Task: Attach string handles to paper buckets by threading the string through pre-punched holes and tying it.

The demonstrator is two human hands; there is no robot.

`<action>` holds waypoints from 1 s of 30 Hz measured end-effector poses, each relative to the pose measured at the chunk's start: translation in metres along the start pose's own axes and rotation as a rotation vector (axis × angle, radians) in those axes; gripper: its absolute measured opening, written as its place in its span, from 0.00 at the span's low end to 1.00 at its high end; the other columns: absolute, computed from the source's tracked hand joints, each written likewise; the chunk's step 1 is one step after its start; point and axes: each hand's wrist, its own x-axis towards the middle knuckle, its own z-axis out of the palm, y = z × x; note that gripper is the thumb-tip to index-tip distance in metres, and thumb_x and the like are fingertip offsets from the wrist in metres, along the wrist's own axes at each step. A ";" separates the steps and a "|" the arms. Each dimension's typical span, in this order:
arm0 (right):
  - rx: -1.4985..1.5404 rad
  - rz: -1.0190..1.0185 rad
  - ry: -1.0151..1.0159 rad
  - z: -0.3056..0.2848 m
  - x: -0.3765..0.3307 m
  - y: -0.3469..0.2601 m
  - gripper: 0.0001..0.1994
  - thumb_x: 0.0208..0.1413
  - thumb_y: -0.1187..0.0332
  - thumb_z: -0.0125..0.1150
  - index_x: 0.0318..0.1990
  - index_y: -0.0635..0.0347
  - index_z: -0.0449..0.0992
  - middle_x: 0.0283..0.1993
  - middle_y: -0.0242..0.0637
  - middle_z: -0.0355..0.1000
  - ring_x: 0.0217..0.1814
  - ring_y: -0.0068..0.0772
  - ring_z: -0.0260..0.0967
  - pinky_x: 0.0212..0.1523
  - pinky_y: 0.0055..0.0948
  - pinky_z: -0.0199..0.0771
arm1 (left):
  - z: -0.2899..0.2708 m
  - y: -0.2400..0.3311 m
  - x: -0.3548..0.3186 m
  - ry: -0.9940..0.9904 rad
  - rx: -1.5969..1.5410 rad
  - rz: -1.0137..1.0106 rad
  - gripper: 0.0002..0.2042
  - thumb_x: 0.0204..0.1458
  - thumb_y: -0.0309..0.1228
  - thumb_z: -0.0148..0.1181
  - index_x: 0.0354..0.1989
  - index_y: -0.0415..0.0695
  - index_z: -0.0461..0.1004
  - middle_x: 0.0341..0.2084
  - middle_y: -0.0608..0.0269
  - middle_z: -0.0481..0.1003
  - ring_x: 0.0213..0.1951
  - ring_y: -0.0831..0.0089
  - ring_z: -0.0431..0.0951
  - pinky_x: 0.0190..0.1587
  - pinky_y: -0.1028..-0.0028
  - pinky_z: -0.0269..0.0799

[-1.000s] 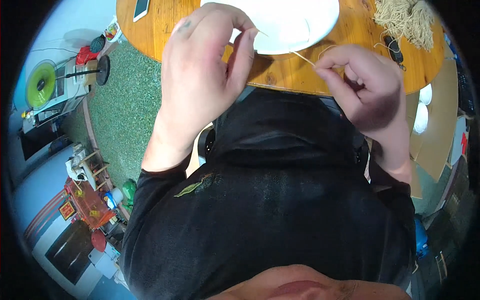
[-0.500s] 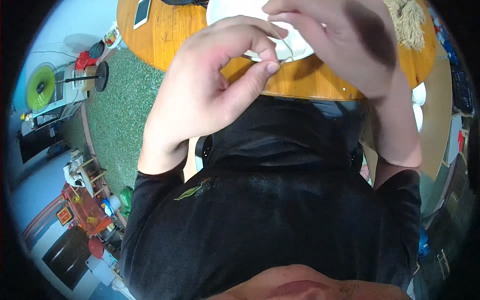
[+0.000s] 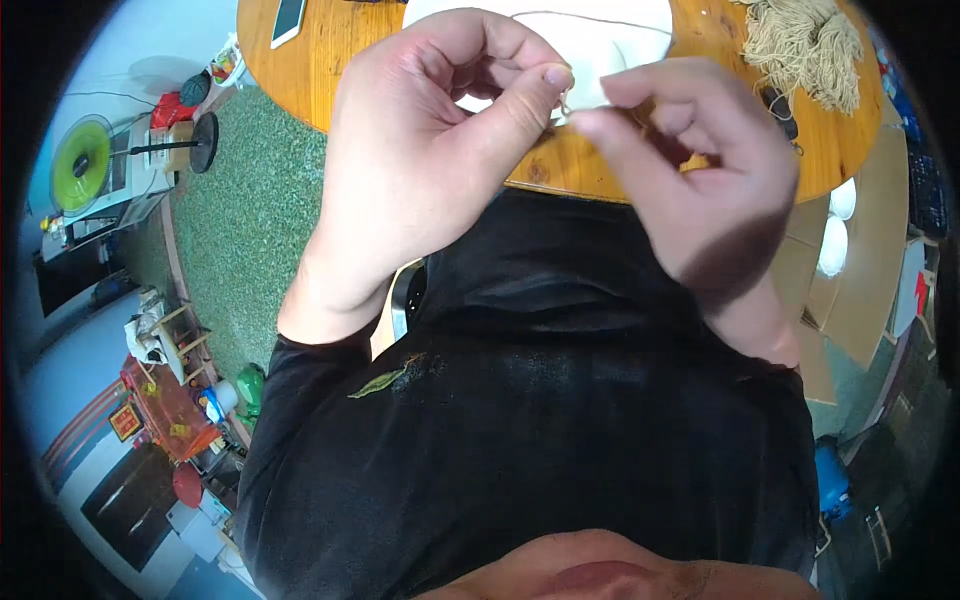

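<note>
- My left hand [image 3: 430, 150] and right hand [image 3: 700, 170] meet fingertip to fingertip, both pinching a thin pale string [image 3: 566, 105].
- String sits between my thumbs, above white plate [image 3: 620, 40] on wooden table [image 3: 340, 50].
- Yarn bundle [image 3: 805, 45] lies right.

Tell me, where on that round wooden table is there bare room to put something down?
Bare wood shows on the table between the phone and the white plate, and between the plate and the pile of tan string. The near edge is crowded: the left hand and right hand meet there.
</note>
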 end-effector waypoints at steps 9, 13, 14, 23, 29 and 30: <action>0.014 0.099 0.127 0.020 -0.001 -0.003 0.05 0.56 0.83 0.69 0.38 0.67 0.82 0.35 0.27 0.74 0.30 0.08 0.67 0.32 0.11 0.66 | 0.011 0.004 -0.002 0.081 0.093 0.046 0.06 0.62 0.22 0.65 0.44 0.33 0.80 0.36 0.62 0.83 0.39 0.78 0.82 0.46 0.80 0.77; 0.186 0.106 0.065 0.022 -0.008 0.007 0.05 0.61 0.84 0.62 0.42 0.68 0.78 0.38 0.31 0.77 0.34 0.11 0.72 0.36 0.12 0.70 | 0.004 0.002 -0.003 0.074 0.096 0.049 0.07 0.62 0.22 0.64 0.45 0.32 0.80 0.37 0.59 0.84 0.41 0.77 0.83 0.48 0.79 0.78; 0.373 0.168 0.047 0.023 -0.008 0.009 0.05 0.63 0.84 0.60 0.44 0.69 0.77 0.40 0.33 0.79 0.37 0.13 0.75 0.39 0.13 0.73 | 0.004 0.003 -0.003 0.072 0.096 0.048 0.07 0.62 0.22 0.64 0.45 0.32 0.80 0.37 0.59 0.84 0.41 0.77 0.83 0.48 0.79 0.78; 0.442 0.130 -0.037 0.019 -0.009 0.015 0.05 0.65 0.82 0.58 0.46 0.69 0.75 0.46 0.41 0.82 0.48 0.22 0.79 0.50 0.19 0.77 | 0.016 0.047 0.000 0.263 0.288 -0.188 0.12 0.54 0.17 0.68 0.47 0.32 0.81 0.34 0.54 0.84 0.36 0.70 0.85 0.41 0.75 0.80; 0.420 0.315 -0.040 0.015 -0.003 0.013 0.05 0.65 0.78 0.63 0.45 0.69 0.79 0.43 0.37 0.82 0.46 0.19 0.78 0.49 0.17 0.76 | 0.010 0.039 -0.005 0.203 0.478 -0.016 0.13 0.56 0.15 0.64 0.50 0.31 0.80 0.37 0.52 0.85 0.40 0.70 0.86 0.44 0.74 0.80; 0.419 0.317 -0.040 0.015 -0.003 0.012 0.05 0.65 0.78 0.63 0.45 0.69 0.79 0.43 0.37 0.82 0.46 0.19 0.78 0.49 0.17 0.76 | 0.010 0.038 -0.005 0.202 0.477 -0.018 0.13 0.56 0.15 0.64 0.50 0.31 0.80 0.37 0.52 0.85 0.40 0.70 0.86 0.44 0.74 0.80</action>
